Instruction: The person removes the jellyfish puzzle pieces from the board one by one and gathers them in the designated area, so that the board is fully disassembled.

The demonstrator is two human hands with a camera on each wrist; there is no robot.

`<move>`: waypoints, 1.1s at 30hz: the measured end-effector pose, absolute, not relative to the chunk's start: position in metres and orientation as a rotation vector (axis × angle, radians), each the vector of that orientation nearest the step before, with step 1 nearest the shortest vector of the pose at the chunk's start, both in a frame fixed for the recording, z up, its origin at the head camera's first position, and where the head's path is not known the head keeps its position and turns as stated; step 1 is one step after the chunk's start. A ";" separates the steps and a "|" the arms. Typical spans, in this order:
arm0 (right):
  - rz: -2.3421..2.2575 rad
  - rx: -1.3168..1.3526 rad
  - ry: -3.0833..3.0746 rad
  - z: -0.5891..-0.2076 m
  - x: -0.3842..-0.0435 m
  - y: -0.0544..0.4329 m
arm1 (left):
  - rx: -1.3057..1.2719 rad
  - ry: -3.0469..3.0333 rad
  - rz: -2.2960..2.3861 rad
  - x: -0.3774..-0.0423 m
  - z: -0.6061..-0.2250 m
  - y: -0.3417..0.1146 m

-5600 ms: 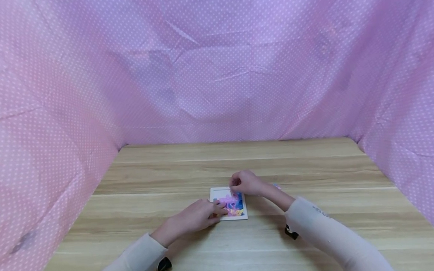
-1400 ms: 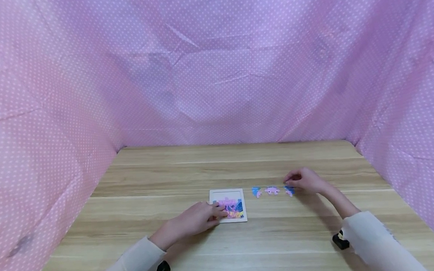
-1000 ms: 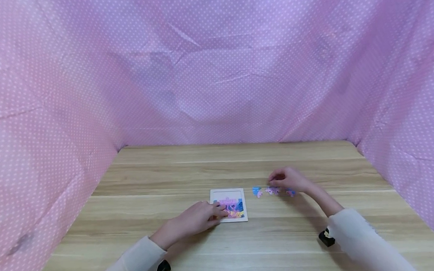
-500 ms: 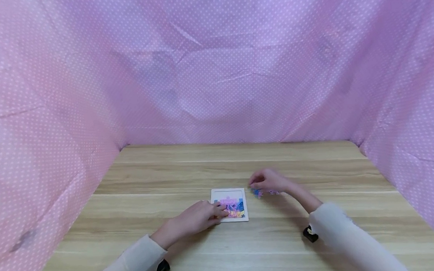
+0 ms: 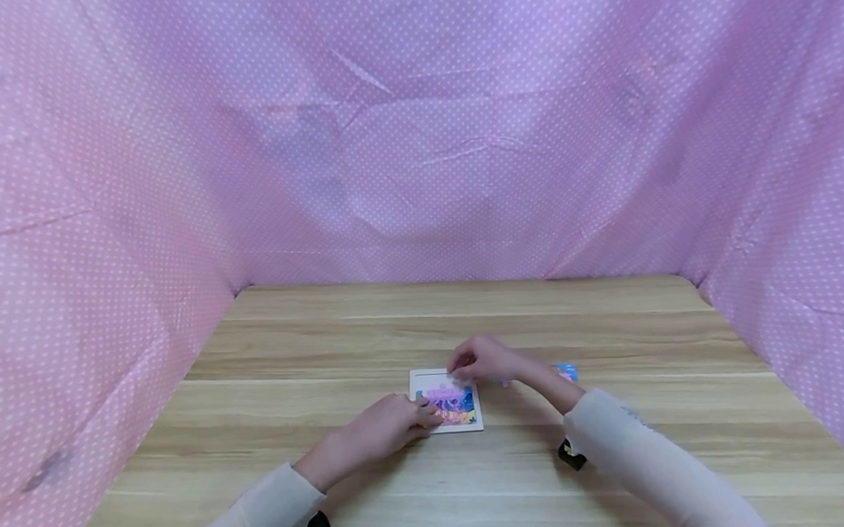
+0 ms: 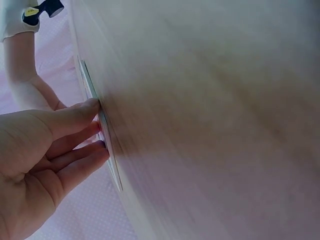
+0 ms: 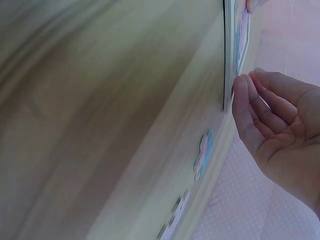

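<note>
touching the puzzle board (image 5: 427, 381): left hand (image 5: 390, 428), fingers extended. right hand (image 5: 487, 359): fingertips together; cannot tell whether they pinch anything.

Pale wooden tabletop (image 5: 443, 484), broad, with grain from left to right in light and brown bands. Rounded at the far corners, left and right. Polka-dot cloth (image 5: 418, 191), pink with small white dots, upright beyond the far edge and along left and right; more lilac at the far side, paler at left. Short slanting crease (image 5: 361, 71) high on the far side, lighter in tone; faint wrinkles (image 5: 483, 144) lower down. Long, nearly level crease (image 5: 21, 228) at left. Greyish smudge (image 5: 46, 469) on the left side, toward the near end; stain or shadow, impossible to tell. In both wrist views, tabletop at a steep tilt, soft with blur, with dotted cloth past the edge.
</note>
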State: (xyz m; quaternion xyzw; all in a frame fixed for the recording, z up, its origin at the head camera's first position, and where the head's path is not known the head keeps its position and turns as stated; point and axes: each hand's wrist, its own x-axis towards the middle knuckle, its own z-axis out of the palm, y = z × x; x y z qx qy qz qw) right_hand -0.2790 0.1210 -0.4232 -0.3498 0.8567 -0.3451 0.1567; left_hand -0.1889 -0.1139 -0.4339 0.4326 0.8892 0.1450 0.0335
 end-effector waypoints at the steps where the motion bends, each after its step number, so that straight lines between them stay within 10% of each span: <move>1: -0.995 -1.000 2.440 -0.424 -0.279 0.118 | 1.341 2.737 0.440 -0.189 -0.434 -0.114; 33: -0.859 -1.049 2.362 -0.422 -0.270 0.128 | 1.299 2.672 0.526 -0.194 -0.429 -0.115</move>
